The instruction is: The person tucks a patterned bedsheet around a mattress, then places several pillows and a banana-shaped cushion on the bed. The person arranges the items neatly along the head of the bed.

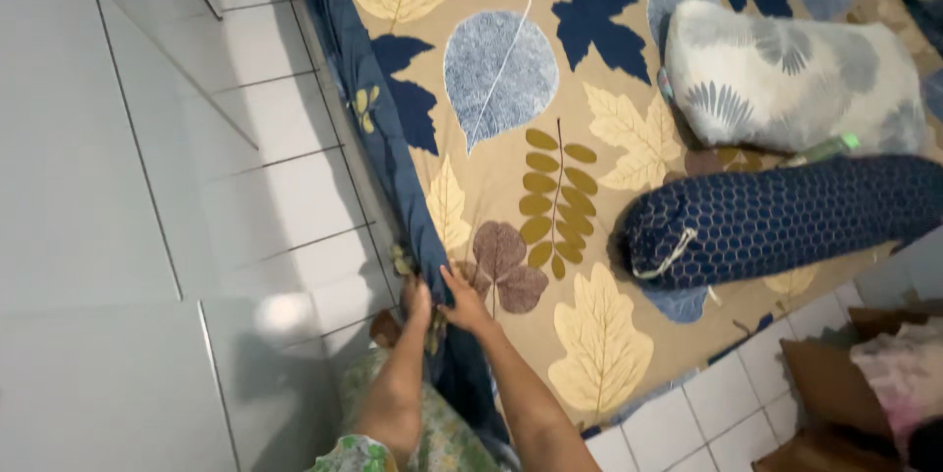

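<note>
A mattress lies on the floor under a tan bedsheet [511, 138] printed with blue, cream and olive leaves, with a dark blue border [388, 138] down its side. My left hand [416, 303] grips that blue border at the mattress edge, fingers closed on the cloth. My right hand [465, 303] presses flat on the top of the sheet right beside it, next to a brown leaf print. Both forearms reach in from the bottom of the view.
A dark blue bolster with a honeycomb pattern [776, 222] and a grey leaf-print pillow [786, 79] lie on the bed at right. White floor tiles [128, 236] run along the left. Brown and pink cloth items [874, 384] sit at the bottom right.
</note>
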